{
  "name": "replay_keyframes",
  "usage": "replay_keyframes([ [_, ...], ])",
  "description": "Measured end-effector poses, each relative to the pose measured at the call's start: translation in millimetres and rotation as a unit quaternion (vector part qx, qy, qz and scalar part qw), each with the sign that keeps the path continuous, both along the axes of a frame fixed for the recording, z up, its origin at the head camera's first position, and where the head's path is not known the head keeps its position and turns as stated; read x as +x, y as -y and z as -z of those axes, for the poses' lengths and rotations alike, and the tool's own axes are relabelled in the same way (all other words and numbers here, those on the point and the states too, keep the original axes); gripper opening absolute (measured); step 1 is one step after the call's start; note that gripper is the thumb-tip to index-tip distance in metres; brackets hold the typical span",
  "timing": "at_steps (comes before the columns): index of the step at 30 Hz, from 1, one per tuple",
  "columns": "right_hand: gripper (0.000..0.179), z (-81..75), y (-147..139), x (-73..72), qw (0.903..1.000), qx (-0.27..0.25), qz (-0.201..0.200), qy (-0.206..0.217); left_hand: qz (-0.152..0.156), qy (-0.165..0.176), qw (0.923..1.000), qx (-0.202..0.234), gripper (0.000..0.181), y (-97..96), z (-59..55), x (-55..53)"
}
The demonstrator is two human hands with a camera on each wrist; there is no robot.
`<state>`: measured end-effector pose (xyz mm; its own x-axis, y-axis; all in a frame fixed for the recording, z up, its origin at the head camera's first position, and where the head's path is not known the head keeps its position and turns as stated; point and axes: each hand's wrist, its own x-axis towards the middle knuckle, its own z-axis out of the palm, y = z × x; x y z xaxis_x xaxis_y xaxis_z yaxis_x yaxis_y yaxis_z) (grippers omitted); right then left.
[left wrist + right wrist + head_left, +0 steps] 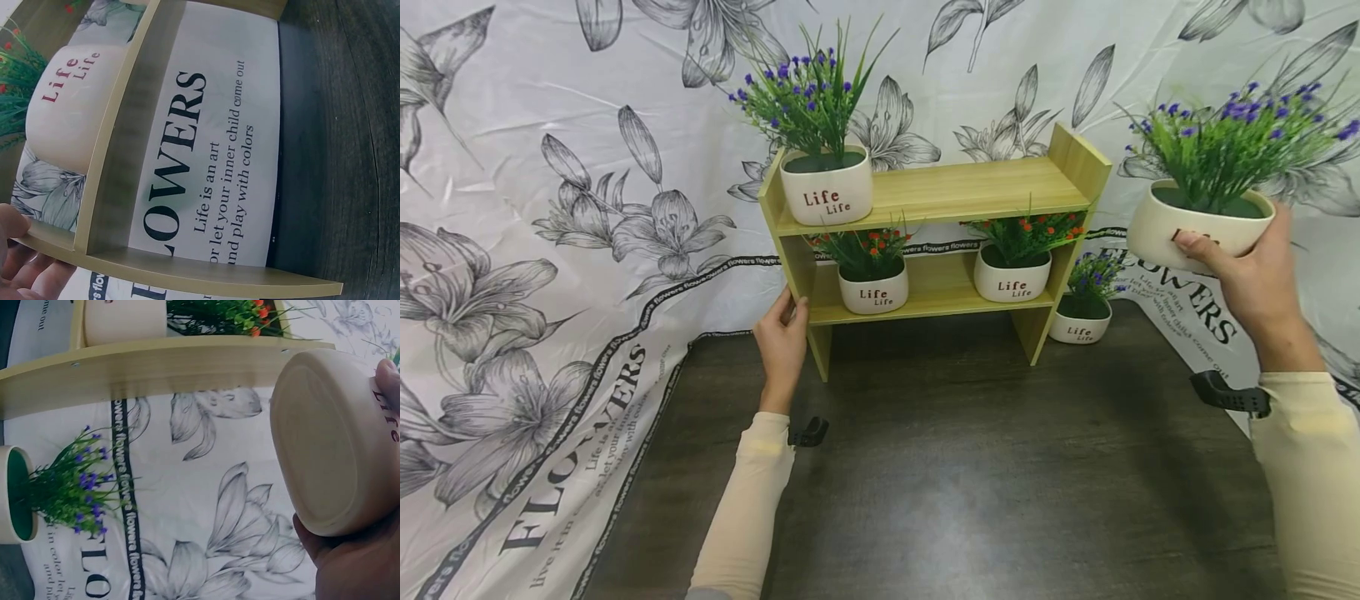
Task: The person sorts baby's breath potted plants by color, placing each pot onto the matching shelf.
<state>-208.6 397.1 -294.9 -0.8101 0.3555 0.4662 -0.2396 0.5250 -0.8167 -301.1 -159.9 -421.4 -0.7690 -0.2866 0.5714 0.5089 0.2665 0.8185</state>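
My right hand grips a white oval flower pot with purple flowers, held in the air to the right of the wooden shelf. In the right wrist view the underside of this pot shows, with the thumb over its lettered side. My left hand holds the shelf's left side panel, thumb inside and fingers outside, as the left wrist view also shows at the panel edge. Another purple-flowered pot stands at the left end of the top board.
On the lower board stand two red-flowered pots, one left and one right. A further purple-flowered pot sits on the dark table beside the shelf's right leg. Floral printed cloth hangs behind.
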Motion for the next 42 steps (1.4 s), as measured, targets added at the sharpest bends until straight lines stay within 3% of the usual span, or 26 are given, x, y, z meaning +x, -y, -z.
replay_keyframes([
  [7, 0.065, -14.4, 9, -3.8, 0.9995, -0.01, 0.002, -0.03, -0.001, -0.003, 1.0, 0.007, 0.039, -1.4, 0.8, -1.4],
  [13, 0.062, -25.9, 17, -8.6, 0.998, -0.014, -0.013, -0.061, -0.01, 0.004, 0.9999, 0.007, 0.039, -8.0, -6.0, 3.4],
  [17, 0.063, -32.2, 24, -11.6, 0.9967, -0.022, -0.017, -0.077, -0.008, -0.002, 1.0, 0.005, 0.039, -3.9, 1.2, -2.6],
  [23, 0.066, -42.4, 34, -12.6, 0.9966, -0.021, -0.025, -0.075, 0.007, 0.0, 0.9999, 0.012, 0.039, -2.0, 1.5, -2.4],
  [32, 0.063, -56.5, 54, -18.2, 0.9916, -0.031, -0.073, -0.102, 0.01, -0.003, 0.9998, 0.014, 0.039, -0.7, 1.6, -1.9],
  [38, 0.067, -60.4, 72, -25.9, 0.9768, -0.097, -0.139, -0.131, 0.008, -0.008, 0.9998, 0.014, 0.039, -0.7, 3.3, -4.2],
  [42, 0.07, -64.1, 84, -29.9, 0.9765, -0.084, -0.151, -0.129, 0.002, -0.006, 1.0, 0.005, 0.039, -2.6, 2.6, -4.3],
])
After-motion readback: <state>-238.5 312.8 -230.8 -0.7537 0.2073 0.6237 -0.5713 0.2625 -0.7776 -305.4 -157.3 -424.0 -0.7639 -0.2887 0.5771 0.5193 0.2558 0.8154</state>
